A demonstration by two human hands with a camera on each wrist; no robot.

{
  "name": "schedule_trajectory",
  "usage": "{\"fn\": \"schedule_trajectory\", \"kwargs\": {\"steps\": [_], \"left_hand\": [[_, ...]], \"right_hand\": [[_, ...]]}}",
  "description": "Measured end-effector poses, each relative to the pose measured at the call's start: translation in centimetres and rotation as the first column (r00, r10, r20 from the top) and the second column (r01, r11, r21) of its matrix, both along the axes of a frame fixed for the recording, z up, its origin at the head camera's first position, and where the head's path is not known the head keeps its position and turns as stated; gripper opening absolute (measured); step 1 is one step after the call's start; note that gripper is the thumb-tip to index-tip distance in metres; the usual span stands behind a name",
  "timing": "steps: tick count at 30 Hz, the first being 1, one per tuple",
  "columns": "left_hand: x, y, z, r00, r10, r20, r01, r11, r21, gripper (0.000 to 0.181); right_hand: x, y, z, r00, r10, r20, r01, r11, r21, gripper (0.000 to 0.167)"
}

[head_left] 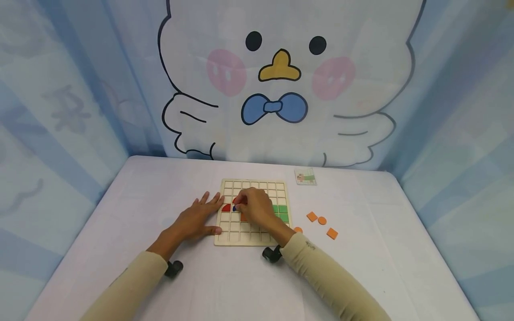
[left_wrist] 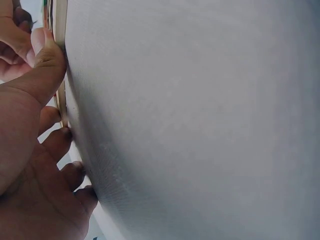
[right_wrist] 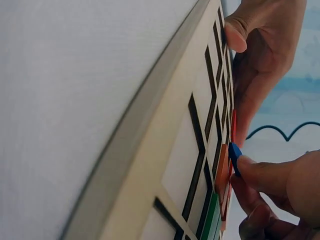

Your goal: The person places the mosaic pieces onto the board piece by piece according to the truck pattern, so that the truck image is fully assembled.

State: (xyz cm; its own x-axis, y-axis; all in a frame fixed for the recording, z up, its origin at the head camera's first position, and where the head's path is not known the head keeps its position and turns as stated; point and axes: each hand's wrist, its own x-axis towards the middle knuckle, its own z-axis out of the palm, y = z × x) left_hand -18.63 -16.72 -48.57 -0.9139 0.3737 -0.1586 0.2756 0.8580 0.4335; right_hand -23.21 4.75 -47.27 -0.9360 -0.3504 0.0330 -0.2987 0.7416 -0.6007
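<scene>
A pale wooden grid board (head_left: 234, 238) lies on the white table, holding red, orange and green pieces. My right hand (head_left: 257, 207) is over its middle and pinches a small blue piece (right_wrist: 234, 158) between thumb and finger, at the board's surface. Beside it sits a red piece (head_left: 226, 207) near the left edge. Green squares (head_left: 283, 213) fill cells to the right, and an orange piece (head_left: 243, 217) shows partly under the right hand. My left hand (head_left: 201, 218) is spread, with thumb and fingertips touching the board's left edge.
Right of the board lie orange squares (head_left: 332, 233) and an orange disc (head_left: 322, 220); another orange disc (head_left: 298, 229) is partly hidden by the right wrist. A small picture card (head_left: 305, 176) lies at the back. A printed curtain (head_left: 281, 138) hangs behind the table.
</scene>
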Motion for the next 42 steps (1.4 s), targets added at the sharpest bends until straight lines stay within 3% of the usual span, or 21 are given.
{"fn": "schedule_trajectory", "kwargs": {"steps": [13,22,31,42], "left_hand": [[0.1,0.0,0.2,1.0,-0.004,0.0,0.004,1.0,-0.014,0.099],[0.1,0.0,0.1,1.0,-0.001,0.007,0.001,1.0,-0.024,0.1],[0.2,0.3,0.4,0.999,0.034,0.036,-0.032,0.998,-0.049,0.103],[0.1,0.4,0.3,1.0,0.026,0.018,-0.025,0.999,-0.046,0.101]], "right_hand": [[-0.1,-0.3,-0.6,0.998,0.034,-0.044,-0.033,0.999,0.02,0.01],[0.5,0.4,0.5,0.999,-0.009,-0.037,0.008,0.999,-0.035,0.003],[1.2,3.8,1.7,0.991,-0.073,-0.11,0.065,0.995,-0.075,0.007],[1.7,10.1,2.1,0.977,-0.202,-0.072,0.2,0.979,-0.042,0.012]]}}
